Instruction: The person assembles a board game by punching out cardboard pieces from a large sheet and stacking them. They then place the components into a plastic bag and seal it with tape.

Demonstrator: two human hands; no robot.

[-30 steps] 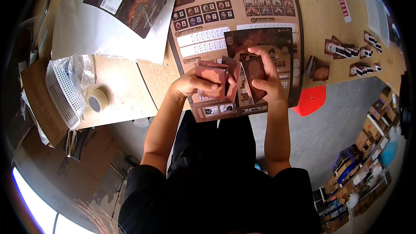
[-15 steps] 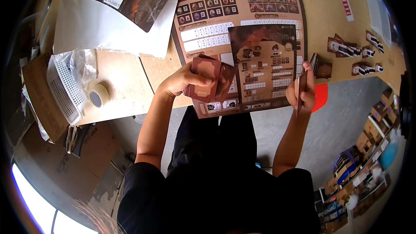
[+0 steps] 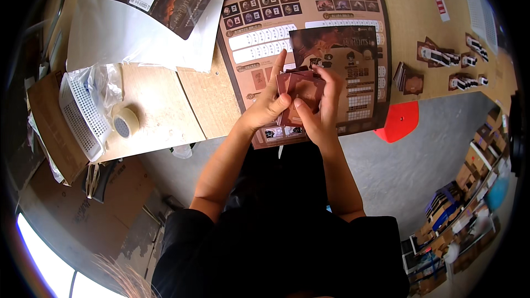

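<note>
A stack of reddish-brown cards [image 3: 306,89] is held between both hands, low over the front edge of the table. My left hand [image 3: 260,112] grips its left side, thumb across the front and index finger stretched out past the top. On the other side, my right hand [image 3: 322,124] closes round the stack with its thumb on the face and fingers over the upper edge. Beneath lie a dark printed sheet [image 3: 361,49] and a larger brown printed sheet [image 3: 307,17]. A small fanned pile of cards [image 3: 413,84] rests to the right of them.
At left are a tape roll [image 3: 126,121], a white perforated basket [image 3: 83,113], and a dark printed package [image 3: 185,8] on white sheeting [image 3: 149,44]. Several card bundles [image 3: 439,56] lie at right. A red seat [image 3: 400,121] stands below the table's front edge.
My right hand has moved left from the sheet's right edge, bringing its card or cards to the left hand's stack. My left hand has shifted slightly right; its index finger now stretches out.
</note>
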